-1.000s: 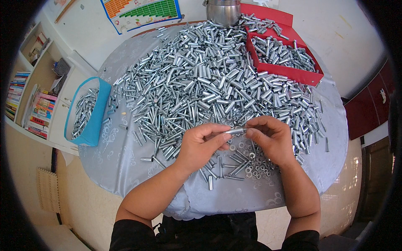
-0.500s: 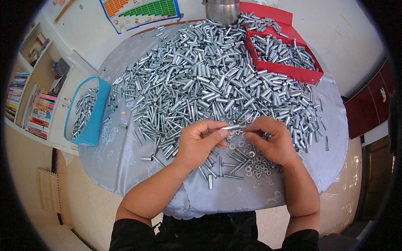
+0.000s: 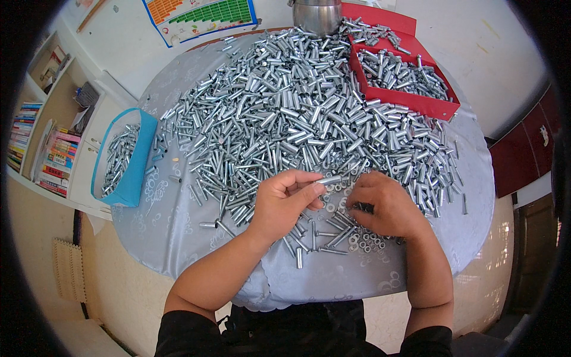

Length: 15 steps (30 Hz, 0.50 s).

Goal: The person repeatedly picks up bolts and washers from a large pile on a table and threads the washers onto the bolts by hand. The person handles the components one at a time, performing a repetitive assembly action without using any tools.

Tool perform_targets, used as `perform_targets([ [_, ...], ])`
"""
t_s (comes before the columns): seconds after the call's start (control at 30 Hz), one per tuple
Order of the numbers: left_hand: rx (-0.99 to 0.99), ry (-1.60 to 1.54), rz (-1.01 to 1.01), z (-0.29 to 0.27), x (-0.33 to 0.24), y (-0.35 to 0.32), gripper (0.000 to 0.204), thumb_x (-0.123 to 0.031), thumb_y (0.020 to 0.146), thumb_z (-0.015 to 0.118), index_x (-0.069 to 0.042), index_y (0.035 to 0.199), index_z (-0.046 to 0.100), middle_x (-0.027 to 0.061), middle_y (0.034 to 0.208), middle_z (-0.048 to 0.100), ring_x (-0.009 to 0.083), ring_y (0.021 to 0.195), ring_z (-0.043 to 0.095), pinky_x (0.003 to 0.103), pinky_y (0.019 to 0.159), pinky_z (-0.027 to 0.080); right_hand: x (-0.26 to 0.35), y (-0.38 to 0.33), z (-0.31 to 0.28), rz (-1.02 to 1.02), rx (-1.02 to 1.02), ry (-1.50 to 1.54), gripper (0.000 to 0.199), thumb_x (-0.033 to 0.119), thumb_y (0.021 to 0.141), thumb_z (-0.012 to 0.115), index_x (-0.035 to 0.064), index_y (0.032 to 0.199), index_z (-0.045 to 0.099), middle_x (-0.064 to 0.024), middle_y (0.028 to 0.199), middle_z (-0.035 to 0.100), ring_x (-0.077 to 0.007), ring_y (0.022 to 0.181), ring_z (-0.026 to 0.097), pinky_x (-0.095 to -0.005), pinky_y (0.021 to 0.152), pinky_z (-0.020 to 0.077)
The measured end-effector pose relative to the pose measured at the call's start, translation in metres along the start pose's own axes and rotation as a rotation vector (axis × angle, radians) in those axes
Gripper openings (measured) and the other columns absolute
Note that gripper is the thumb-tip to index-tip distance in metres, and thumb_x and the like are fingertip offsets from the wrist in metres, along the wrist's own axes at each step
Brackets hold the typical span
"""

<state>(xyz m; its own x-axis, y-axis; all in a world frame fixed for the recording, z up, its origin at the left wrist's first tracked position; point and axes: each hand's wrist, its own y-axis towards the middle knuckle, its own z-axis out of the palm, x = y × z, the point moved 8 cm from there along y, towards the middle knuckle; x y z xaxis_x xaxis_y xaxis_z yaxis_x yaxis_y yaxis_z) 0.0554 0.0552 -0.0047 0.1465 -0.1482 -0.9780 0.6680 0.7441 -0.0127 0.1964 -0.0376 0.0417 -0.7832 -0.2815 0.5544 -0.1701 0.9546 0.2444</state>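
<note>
My left hand (image 3: 288, 199) pinches a shiny metal sleeve anchor (image 3: 331, 179) between thumb and forefinger, its free end pointing right. Close by on the right, my right hand (image 3: 385, 203) is curled palm down over loose nuts and washers. Its fingers bend in toward the thumb, and whatever is in them is hidden. Silvery washers and nuts (image 3: 367, 242) lie just below the right hand. Between the forearms, several bolts (image 3: 313, 235) and an upright-looking sleeve (image 3: 299, 258) rest on the grey tablecloth (image 3: 339, 282).
A large heap of metal sleeves and bolts (image 3: 279, 107) spreads over the table. Behind it on the right stands an open red box (image 3: 416, 106) filled with sleeves. A blue bin (image 3: 132, 187) with bolts is at the left, and a steel pot (image 3: 317, 18) at the back.
My right hand has moved away from the sleeve anchor's end, slightly down, and its fingers have curled over the washers. The left hand keeps its hold in nearly the same place.
</note>
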Motion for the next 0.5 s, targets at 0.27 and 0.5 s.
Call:
perform_targets([
  [0.27, 0.002, -0.002, 0.016, 0.0009, -0.0011, -0.0006, 0.018, -0.003, 0.091, 0.065, 0.002, 0.109, 0.066, 0.0108, 0.090, 0.072, 0.0131, 0.070, 0.067, 0.024, 0.063, 0.055, 0.0006, -0.0008, 0.0032, -0.014, 0.041, -0.020, 0.009, 0.010, 0.071, 0.071, 0.0061, 0.078, 0.066, -0.0110, 0.082, 0.059, -0.0325, 0.083, 0.058, -0.0426, 0.075, 0.0471],
  [0.5, -0.004, 0.004, -0.024, 0.0010, 0.0005, -0.0010, 0.018, -0.002, 0.091, 0.064, 0.002, 0.108, 0.066, 0.0116, 0.090, 0.071, 0.0138, 0.071, 0.068, 0.024, 0.064, 0.055, -0.0053, -0.0001, 0.0019, 0.054, 0.014, 0.014, 0.010, 0.008, 0.076, 0.068, 0.0049, 0.085, 0.064, -0.0117, 0.083, 0.060, -0.0333, 0.081, 0.059, -0.0413, 0.074, 0.0474],
])
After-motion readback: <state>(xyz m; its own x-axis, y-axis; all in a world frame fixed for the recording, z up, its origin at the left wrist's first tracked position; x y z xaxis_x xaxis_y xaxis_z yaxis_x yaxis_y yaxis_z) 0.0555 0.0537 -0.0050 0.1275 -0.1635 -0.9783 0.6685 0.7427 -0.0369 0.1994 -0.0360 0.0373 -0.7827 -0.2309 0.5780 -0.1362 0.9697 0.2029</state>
